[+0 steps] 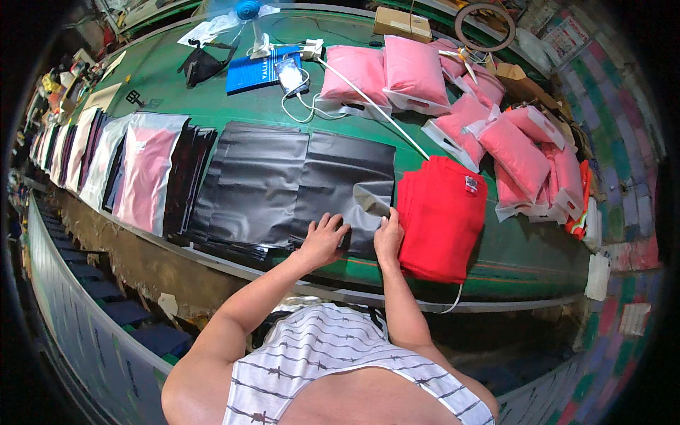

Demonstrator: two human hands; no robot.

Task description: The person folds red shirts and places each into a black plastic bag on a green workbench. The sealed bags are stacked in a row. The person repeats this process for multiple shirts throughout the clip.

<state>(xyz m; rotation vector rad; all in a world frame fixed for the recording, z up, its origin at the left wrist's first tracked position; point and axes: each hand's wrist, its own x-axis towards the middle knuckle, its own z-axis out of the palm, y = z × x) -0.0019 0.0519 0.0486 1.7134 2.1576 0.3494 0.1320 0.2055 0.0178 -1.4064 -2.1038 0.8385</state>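
Black plastic mailing bags [262, 177] lie flat in stacks along the near side of the green table. My left hand [322, 241] rests on the near edge of the top bag, fingers spread over the plastic. With thumb and fingers closed, my right hand [388, 237] grips that bag's right edge. A corner of the bag is lifted and folded there, showing its olive-grey inner side [372, 202]. Just right of my right hand sits a folded stack of red garments [443, 219], with a small label near its upper right corner.
Pink garments in clear bags [513, 156] are heaped at the right. Bagged garment stacks [149, 170] run along the left. Farther back are a blue box [258, 71], a phone [290, 76] with white cables, a small blue fan [247, 10] and a black bag [202, 66].
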